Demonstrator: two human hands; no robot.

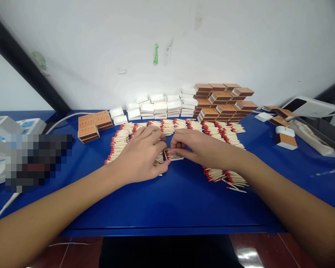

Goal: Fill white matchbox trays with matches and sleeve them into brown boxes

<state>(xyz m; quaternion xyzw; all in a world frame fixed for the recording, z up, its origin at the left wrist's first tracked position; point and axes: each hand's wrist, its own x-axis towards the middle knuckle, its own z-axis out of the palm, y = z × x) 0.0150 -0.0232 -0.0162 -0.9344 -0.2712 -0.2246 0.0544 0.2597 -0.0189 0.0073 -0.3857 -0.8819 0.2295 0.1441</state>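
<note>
My left hand (141, 158) and my right hand (199, 148) meet at the middle of a blue table (167, 203). Between their fingertips sits a small white matchbox tray (173, 155) filled with red-tipped matches; both hands pinch it with curled fingers. A long arc of loose red-tipped matches (223, 136) lies around and under the hands, with another heap (229, 178) below my right wrist.
White inner trays (159, 107) are stacked at the back by the wall. Orange-brown matchbox sleeves (226, 102) are piled to their right, and several more (93, 124) lie at the left. A white power strip (13, 126) sits far left, white devices (309, 108) far right.
</note>
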